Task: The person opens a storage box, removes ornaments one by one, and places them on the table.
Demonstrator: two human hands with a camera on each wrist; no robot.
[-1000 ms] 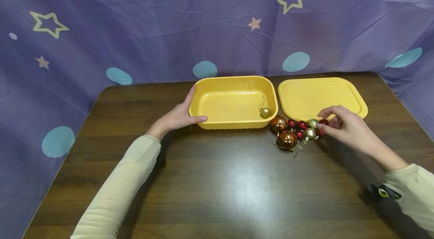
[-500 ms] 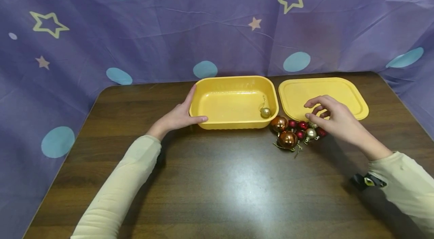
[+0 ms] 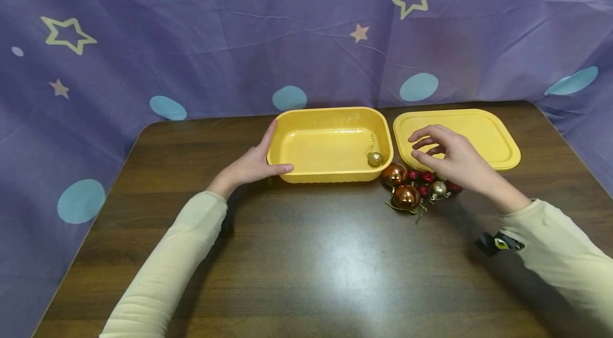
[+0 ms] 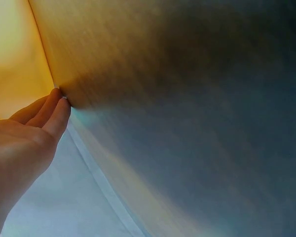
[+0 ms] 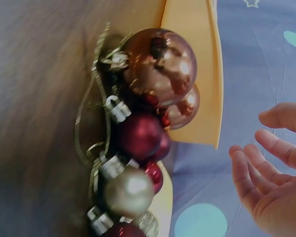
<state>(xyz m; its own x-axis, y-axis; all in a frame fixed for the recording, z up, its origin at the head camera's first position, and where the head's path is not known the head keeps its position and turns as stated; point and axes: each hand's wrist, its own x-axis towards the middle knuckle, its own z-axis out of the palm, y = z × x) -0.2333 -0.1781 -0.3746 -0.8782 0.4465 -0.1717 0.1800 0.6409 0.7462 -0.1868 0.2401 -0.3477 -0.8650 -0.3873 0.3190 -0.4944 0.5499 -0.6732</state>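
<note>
A yellow plastic container point(image 3: 330, 176) stands at the table's back. My left hand point(image 3: 251, 166) holds its left end, thumb over the front rim and fingers along the left wall. Inside, at the right, lies one gold glitter ornament point(image 3: 375, 159) with its string. Just right of the container sits a cluster of Christmas balls: two large copper balls point(image 3: 406, 197), small red balls point(image 3: 424, 190) and a pale gold ball point(image 3: 438, 188). Over this cluster hovers my right hand point(image 3: 452, 159), fingers loosely bent with nothing between them. It hides some balls in the head view.
A flat yellow lid point(image 3: 493, 141) lies at the back right, partly behind my right hand. Behind the wooden table point(image 3: 297, 253) hangs a purple curtain point(image 3: 249, 34) with stars and dots. A dark strap point(image 3: 499, 242) shows under my right sleeve.
My right hand has moved left and slightly away from me, from the cluster's right end to above it and the lid's front. The left hand, container and balls stay put.
</note>
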